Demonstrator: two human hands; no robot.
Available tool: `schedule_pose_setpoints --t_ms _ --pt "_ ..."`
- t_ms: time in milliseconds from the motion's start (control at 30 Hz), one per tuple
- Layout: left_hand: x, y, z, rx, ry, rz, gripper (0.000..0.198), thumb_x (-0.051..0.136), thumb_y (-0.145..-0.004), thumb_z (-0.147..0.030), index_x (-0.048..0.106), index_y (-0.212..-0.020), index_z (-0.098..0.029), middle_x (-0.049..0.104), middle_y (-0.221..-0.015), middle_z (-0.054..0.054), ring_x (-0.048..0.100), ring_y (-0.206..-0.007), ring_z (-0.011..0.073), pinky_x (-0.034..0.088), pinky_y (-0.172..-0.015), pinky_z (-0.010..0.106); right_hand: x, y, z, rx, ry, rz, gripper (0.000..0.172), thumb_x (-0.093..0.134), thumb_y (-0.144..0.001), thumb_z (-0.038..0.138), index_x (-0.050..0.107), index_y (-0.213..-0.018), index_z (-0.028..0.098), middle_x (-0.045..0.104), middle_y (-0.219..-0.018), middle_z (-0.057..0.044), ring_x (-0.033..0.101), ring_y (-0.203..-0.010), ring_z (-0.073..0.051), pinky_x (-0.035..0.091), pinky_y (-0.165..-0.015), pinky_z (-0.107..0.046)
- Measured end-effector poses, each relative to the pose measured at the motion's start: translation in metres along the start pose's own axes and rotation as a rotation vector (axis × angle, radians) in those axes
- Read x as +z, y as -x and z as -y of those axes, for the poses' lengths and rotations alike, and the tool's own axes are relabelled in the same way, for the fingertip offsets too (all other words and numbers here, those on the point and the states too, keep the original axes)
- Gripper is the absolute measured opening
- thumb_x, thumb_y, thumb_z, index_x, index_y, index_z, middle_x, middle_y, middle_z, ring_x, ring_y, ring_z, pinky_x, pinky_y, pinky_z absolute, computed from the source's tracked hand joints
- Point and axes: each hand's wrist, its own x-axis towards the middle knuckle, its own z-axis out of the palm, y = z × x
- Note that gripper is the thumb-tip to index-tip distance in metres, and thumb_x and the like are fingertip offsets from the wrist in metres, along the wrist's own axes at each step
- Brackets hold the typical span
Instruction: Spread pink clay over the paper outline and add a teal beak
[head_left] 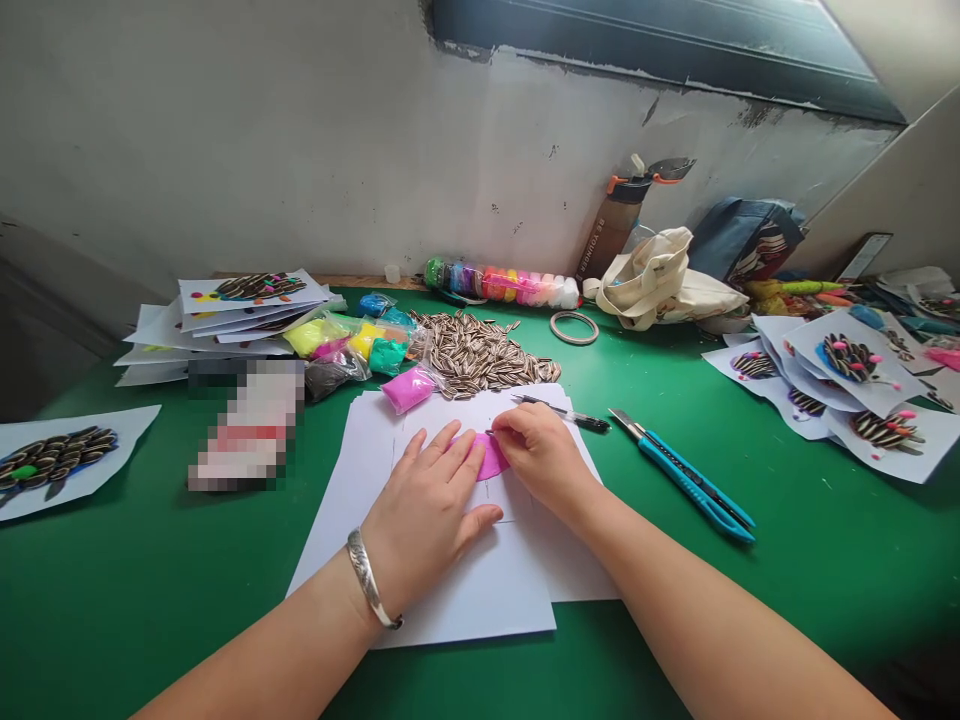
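A flat patch of pink modelling clay [493, 458] lies on the white paper [465, 600], partly hidden by my hands. My left hand [431, 505] rests flat with fingers spread, its fingertips along the clay's left side. On the clay's right side, my right hand [544, 455] is closed in a pinch. A small dark tip, apparently a sunflower seed [490, 432], pokes out from its fingers at the clay's upper edge. Just beyond the paper spreads a heap of striped sunflower seeds [487, 355]. Thin pencil lines show on the sheet.
A black pen [574, 415] crosses the paper's right edge beside a blue utility knife [686, 480] with its blade out. Bagged clay [409, 388] sits behind the paper. Seed pictures [247, 290] are stacked left, others [847, 365] right. A tape roll [574, 327] and bottle [611, 225] stand behind.
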Motion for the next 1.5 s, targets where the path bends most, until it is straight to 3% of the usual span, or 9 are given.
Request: schedule_pose_setpoints --t_ms 233,500,1067,1500 --pt "0.004 0.000 -0.001 0.052 0.029 0.016 0.060 0.062 -0.088 -0.041 0.049 -0.138 -0.009 0.052 -0.142 0.017 0.046 -0.134 0.0315 0.037 -0.111 0.052 -0.001 -0.003 0.001 0.030 0.050 0.045 0.018 0.055 -0.086 0.009 0.069 -0.084 0.020 0.066 -0.081 -0.005 0.055 -0.082 -0.019 0.039 -0.076 -0.030" --pt "0.003 0.000 0.000 0.041 0.055 0.023 0.060 0.063 -0.087 -0.041 0.049 -0.138 -0.011 0.050 -0.144 0.017 0.044 -0.135 0.0312 0.036 -0.112 0.050 -0.006 -0.023 0.000 -0.022 0.140 0.184 0.022 0.056 -0.080 0.005 0.070 -0.072 0.020 0.064 -0.072 -0.003 0.053 -0.075 -0.018 0.037 -0.071 -0.028" --pt "0.008 0.001 0.000 0.021 0.104 0.034 0.059 0.058 -0.089 -0.042 0.048 -0.139 -0.012 0.047 -0.146 0.016 0.042 -0.137 0.0312 0.033 -0.113 0.051 0.001 -0.018 0.010 -0.061 0.026 0.170 0.023 0.053 -0.088 0.009 0.068 -0.076 0.020 0.063 -0.078 -0.004 0.054 -0.078 -0.018 0.038 -0.072 -0.029" --pt "0.009 0.002 0.000 0.002 0.135 0.056 0.062 0.058 -0.089 -0.044 0.046 -0.141 -0.011 0.045 -0.148 0.013 0.039 -0.139 0.0312 0.032 -0.114 0.053 0.005 -0.024 0.003 -0.130 0.010 0.178 0.019 0.058 -0.087 0.009 0.069 -0.075 0.020 0.066 -0.078 -0.003 0.055 -0.078 -0.017 0.038 -0.074 -0.030"
